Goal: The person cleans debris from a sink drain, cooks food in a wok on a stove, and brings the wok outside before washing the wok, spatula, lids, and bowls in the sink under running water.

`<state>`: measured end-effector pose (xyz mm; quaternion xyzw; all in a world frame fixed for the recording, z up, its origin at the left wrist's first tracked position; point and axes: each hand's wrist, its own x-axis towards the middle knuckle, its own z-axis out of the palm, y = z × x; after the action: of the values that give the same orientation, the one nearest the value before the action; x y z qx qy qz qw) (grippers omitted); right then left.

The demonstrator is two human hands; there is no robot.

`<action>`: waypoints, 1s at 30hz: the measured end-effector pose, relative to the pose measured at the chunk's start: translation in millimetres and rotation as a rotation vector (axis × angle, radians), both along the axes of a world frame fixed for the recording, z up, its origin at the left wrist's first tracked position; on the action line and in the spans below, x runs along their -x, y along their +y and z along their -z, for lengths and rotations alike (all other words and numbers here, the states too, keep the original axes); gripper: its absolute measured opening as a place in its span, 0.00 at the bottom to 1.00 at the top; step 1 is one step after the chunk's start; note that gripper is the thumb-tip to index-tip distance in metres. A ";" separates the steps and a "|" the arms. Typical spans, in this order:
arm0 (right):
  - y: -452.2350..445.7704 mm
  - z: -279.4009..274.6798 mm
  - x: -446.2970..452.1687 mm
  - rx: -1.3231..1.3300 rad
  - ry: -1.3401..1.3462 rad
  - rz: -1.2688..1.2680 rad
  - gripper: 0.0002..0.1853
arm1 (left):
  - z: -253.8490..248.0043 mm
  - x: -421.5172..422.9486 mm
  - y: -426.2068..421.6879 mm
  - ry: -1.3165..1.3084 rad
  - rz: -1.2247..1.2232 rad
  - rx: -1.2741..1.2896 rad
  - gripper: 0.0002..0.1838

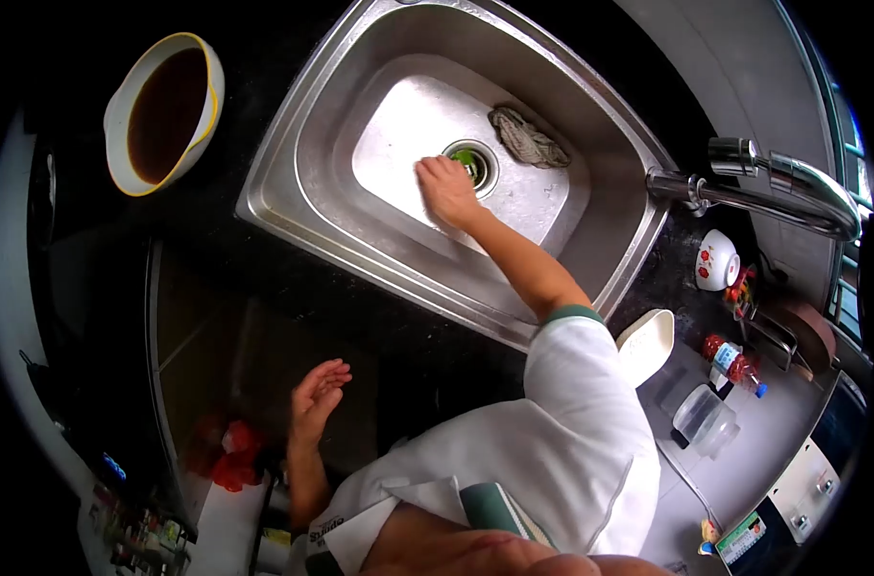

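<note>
My right hand point(447, 192) is down in the steel sink point(408, 106), its fingers bent and pressed together beside the drain point(485, 173). Whatever is under those fingers is hidden. Green scraps point(467, 161) show in the drain opening. A crumpled, wet-looking grey cloth point(528, 139) lies on the sink floor just past the drain. My left hand point(318, 396) hangs in the air below the counter edge, fingers loosely bent, with nothing in it.
A yellow-rimmed bowl point(209, 130) of brown liquid stands left of the sink. At the right are the faucet point(744, 197), a flowered bowl point(715, 261), a white dish point(646, 348), a red bottle point(730, 363) and a clear container point(703, 418). A red bag point(235, 459) is at lower left.
</note>
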<state>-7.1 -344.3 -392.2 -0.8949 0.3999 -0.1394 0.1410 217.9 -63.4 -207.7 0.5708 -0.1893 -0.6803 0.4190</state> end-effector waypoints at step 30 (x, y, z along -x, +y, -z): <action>10.1 -29.0 78.2 0.062 0.099 -0.046 0.03 | 13.4 78.4 -219.4 -0.407 0.363 0.396 0.16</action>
<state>-85.3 -334.2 -363.2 -0.9136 0.3812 -0.1037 0.0965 139.5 -282.8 -221.0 0.5596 -0.4962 -0.5659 0.3471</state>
